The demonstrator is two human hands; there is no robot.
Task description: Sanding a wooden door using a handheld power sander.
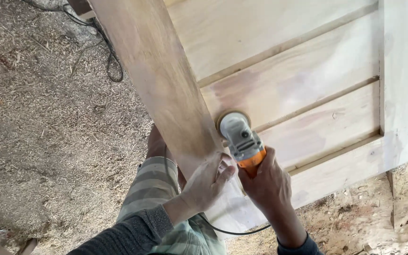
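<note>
Pale wooden door (308, 71) with sunken panels lies flat, filling the upper right, above a floor (38, 141) thick with sawdust. Across the door's left side runs a long plank (161, 80). On a panel beside the plank sits the orange and grey sander (241, 138), gripped at its rear by the right hand (266, 182). Resting its fingers loosely on the plank's edge, the left hand (208, 182) grasps nothing. A black cord (232, 232) trails below.

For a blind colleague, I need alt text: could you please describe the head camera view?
Seen from above, a person's right hand grips an orange and grey power sander whose round pad presses on a pale wooden panelled door, while the left hand rests on the door's long side board. Sawdust covers the ground, where a black cable lies.
</note>
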